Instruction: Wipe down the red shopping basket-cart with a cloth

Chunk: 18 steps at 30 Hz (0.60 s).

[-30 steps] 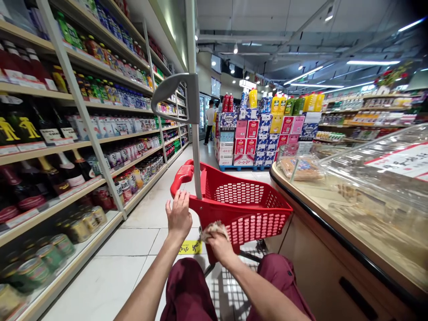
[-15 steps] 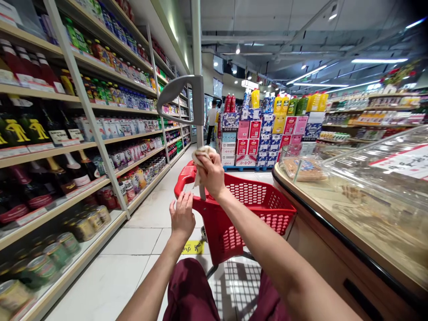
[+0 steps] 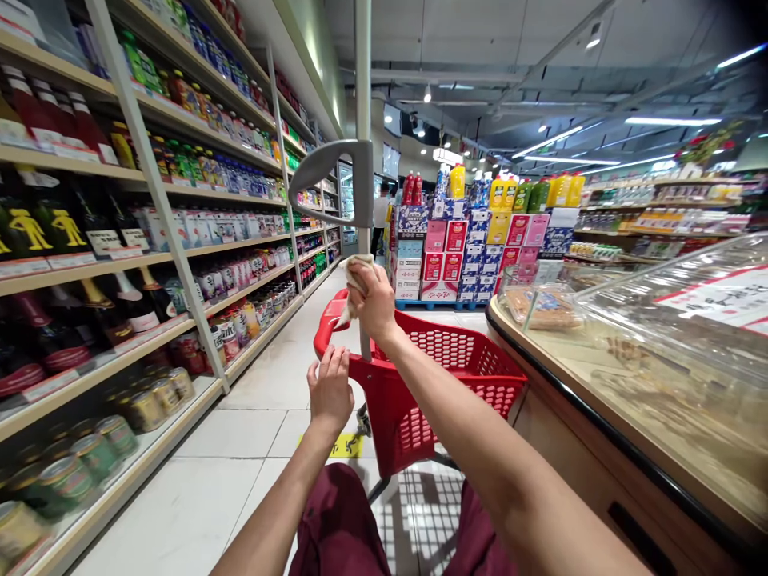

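Saw the glossy red plastic shopping cart [image 3: 387, 440] stretch lengthwise rightward, with its honeycomb-pierced basket [image 3: 432, 326] beside the counter [image 3: 576, 464]. Clasped a crumpled cream cloth [image 3: 358, 270] over the smooth, upright metal pole [image 3: 363, 96], right hand [image 3: 373, 302] curled. Laid left hand [image 3: 331, 394] against the curved handlebar [image 3: 326, 330]; could not tell how tightly.

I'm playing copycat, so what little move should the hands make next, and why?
Perhaps slide the cloth a little down the metal pole: the right hand holds it there, bare pole shows below, and the left hand rests on the red cart.
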{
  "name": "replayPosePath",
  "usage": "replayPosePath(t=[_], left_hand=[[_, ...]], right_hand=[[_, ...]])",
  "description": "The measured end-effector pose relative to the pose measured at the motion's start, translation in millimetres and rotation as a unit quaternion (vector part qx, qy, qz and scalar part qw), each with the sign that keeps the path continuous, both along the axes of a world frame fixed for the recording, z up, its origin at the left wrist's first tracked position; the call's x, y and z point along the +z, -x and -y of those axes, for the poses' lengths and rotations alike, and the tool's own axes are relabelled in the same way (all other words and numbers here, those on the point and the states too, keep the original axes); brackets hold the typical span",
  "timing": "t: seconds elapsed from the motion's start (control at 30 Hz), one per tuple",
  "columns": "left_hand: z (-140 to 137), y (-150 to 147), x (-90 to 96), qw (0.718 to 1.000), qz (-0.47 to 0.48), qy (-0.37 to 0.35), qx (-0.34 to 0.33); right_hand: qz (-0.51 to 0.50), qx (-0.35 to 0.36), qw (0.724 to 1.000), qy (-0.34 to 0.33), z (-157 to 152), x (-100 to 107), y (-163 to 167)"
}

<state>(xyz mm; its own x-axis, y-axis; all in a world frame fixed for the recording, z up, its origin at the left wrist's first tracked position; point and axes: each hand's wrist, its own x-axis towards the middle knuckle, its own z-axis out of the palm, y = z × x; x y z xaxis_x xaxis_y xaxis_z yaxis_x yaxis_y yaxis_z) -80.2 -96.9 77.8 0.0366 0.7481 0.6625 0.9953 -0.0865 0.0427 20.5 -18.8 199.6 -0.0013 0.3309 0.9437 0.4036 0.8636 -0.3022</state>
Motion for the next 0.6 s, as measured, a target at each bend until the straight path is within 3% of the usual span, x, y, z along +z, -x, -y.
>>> replayPosePath(t=[0.17,0.23,0.27,0.33,0.5,0.6], left_hand=[[11.5,-5.6,-4.1,0.999,0.010,-0.036,-0.009],[14.2,-6.9,-5.1,0.999,0.011,-0.045,-0.008],[14.9,-7.5,-5.1,0.999,0.011,-0.047,-0.006],[15.0,-8.8,-4.4,0.999,0.010,-0.045,0.003],[14.2,-13.9,0.3,1.000,-0.004,-0.022,0.012],[18.5,-21.5,1.7,1.000,-0.014,-0.020,0.009]], right_hand=[[0.037,0.068,0.994,0.074,31.7,-108.8,-13.3],[-0.003,0.064,0.993,0.103,34.8,-133.5,-13.8],[-0.029,0.062,0.991,0.111,33.1,-134.8,-11.7],[-0.082,0.069,0.988,0.113,25.6,-116.7,-4.1],[-0.149,0.103,0.982,0.061,4.8,-29.0,4.5],[-0.157,0.122,0.979,0.054,1.3,-3.7,-4.0]])
